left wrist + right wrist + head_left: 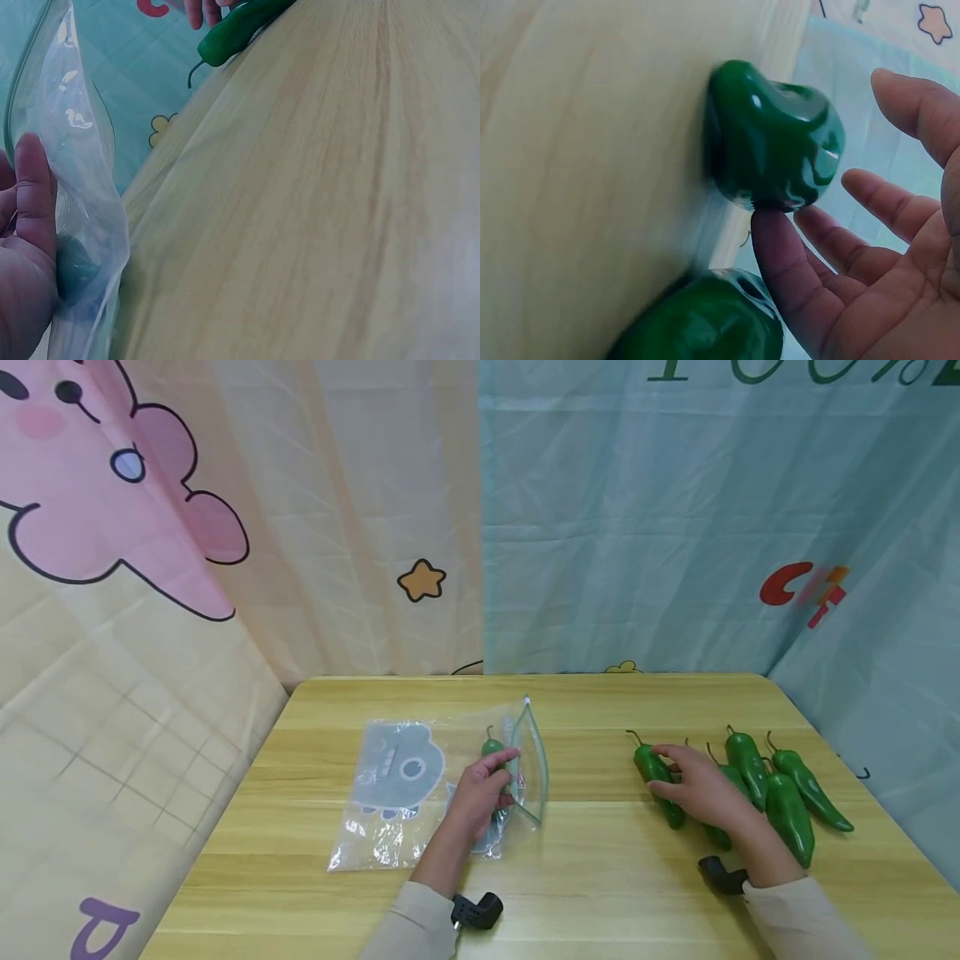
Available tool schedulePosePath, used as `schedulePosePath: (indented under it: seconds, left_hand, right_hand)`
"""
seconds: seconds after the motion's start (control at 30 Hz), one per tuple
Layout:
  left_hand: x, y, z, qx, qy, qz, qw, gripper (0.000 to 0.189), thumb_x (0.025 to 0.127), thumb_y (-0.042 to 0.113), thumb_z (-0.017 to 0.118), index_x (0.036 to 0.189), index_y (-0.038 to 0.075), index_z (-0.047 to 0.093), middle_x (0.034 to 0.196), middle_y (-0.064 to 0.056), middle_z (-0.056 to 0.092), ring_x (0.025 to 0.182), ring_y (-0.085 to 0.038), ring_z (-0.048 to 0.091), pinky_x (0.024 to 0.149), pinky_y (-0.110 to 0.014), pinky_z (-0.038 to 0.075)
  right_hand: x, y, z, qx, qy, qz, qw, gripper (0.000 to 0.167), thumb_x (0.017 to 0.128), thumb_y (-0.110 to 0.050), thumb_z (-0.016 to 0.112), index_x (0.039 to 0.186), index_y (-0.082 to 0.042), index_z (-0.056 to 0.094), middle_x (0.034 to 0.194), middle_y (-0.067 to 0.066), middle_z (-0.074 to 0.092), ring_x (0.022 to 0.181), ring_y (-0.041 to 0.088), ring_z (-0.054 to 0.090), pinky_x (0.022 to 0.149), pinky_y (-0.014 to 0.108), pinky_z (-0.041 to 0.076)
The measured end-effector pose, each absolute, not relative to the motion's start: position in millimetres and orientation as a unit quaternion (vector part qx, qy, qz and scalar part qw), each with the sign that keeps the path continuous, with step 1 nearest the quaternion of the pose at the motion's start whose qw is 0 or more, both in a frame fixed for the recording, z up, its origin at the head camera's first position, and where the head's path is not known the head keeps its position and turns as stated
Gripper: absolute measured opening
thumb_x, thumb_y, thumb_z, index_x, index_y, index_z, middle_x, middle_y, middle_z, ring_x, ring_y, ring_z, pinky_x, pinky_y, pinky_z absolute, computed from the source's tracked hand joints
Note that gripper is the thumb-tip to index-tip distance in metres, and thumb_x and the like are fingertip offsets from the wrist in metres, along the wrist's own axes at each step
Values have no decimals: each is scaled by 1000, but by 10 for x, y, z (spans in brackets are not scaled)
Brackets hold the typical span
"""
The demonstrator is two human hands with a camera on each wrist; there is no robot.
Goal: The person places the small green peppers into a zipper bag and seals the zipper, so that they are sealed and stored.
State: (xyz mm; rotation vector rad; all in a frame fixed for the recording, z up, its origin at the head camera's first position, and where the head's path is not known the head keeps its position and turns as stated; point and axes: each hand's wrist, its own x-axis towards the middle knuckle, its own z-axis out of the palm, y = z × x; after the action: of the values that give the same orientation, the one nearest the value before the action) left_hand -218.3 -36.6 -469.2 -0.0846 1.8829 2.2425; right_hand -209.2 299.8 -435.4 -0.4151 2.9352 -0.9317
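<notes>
A clear zip bag [431, 852] with a blue-grey cartoon print lies on the table, its green-edged mouth spread toward the right. Inside it is one green pepper [491, 746], partly covered by my left hand [480, 793], which holds the bag beside its mouth. Over on the right, my right hand [697, 785] reaches around the leftmost loose green pepper [660, 781]. In the right wrist view its fingertips touch that pepper [776, 142], while the thumb stands apart from it.
Several more green peppers [791, 822] lie grouped to the right of and under my right hand. They rest on a light wooden table [600, 893]. Printed cloth curtains [637, 527] hang behind the table and at its sides.
</notes>
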Motion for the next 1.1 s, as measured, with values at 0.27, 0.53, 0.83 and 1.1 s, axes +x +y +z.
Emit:
schedulePosePath:
  seconds: [0.27, 0.53, 0.83, 1.1]
  left_hand:
    - [-2177, -369, -4695, -22, 636, 764, 105, 43, 88, 0, 55, 130, 8, 65, 127, -11, 54, 86, -18, 56, 66, -26, 53]
    - [-2175, -375, -4686, -20, 637, 763, 104, 44, 89, 1, 56, 131, 8, 64, 127, -11, 54, 86, -18, 57, 66, -26, 53]
    - [-2177, -381, -4690, -25, 637, 763, 106, 43, 88, 1, 56, 130, 10, 65, 128, -11, 54, 85, -18, 56, 66, -26, 53]
    - [-2194, -373, -4715, -24, 642, 759, 106, 43, 88, 1, 57, 130, 9, 65, 125, -11, 55, 86, -18, 57, 67, -26, 53]
  right_hand:
    - [-2122, 2965, -4397, -129, 947, -293, 18, 61, 92, -21, 71, 140, 6, 46, 137, 34, 47, 113, 50, 55, 85, 58, 51]
    - [-2145, 2929, -4389, -134, 949, -283, 18, 59, 92, -19, 71, 139, 6, 47, 135, 33, 49, 111, 49, 56, 83, 57, 52]
    - [-2169, 2896, -4402, -135, 953, -268, 26, 56, 91, -17, 71, 137, 7, 49, 132, 33, 50, 107, 47, 57, 82, 55, 52]
    - [-2193, 2908, -4401, -130, 953, -271, 34, 58, 91, -18, 71, 137, 8, 49, 132, 35, 50, 104, 46, 60, 81, 54, 53]
